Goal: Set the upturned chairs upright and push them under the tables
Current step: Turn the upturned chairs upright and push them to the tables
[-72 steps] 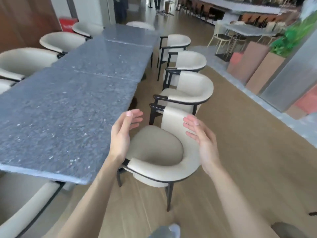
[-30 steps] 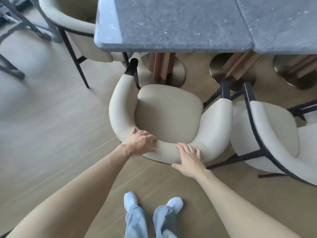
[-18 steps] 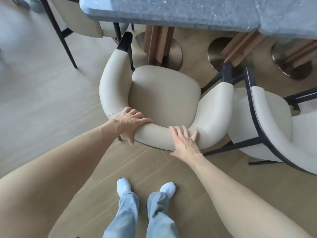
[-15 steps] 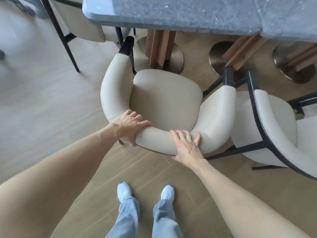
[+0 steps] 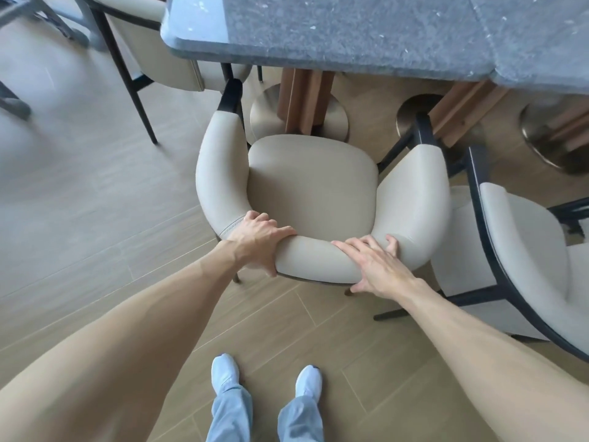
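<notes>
A cream upholstered armchair (image 5: 312, 186) with a black frame stands upright on the wooden floor, facing the grey stone table (image 5: 350, 30). Its seat lies just short of the table's edge, and its black arm tips reach under it. My left hand (image 5: 258, 240) grips the curved backrest at the left, fingers over the top and thumb down the back. My right hand (image 5: 376, 266) lies over the backrest at the right, fingers spread across the top, thumb behind.
A second cream chair (image 5: 516, 256) stands close on the right, nearly touching the first. Another chair (image 5: 165, 55) sits at the table's left end. Round metal pedestal bases (image 5: 299, 116) with wooden posts stand under the table. My feet (image 5: 264, 378) are just behind the chair.
Since 2.4 s ago I have turned to face the table and laid both hands on the backrest. Over the last second the chair has stayed near the table edge and my left hand has curled tighter.
</notes>
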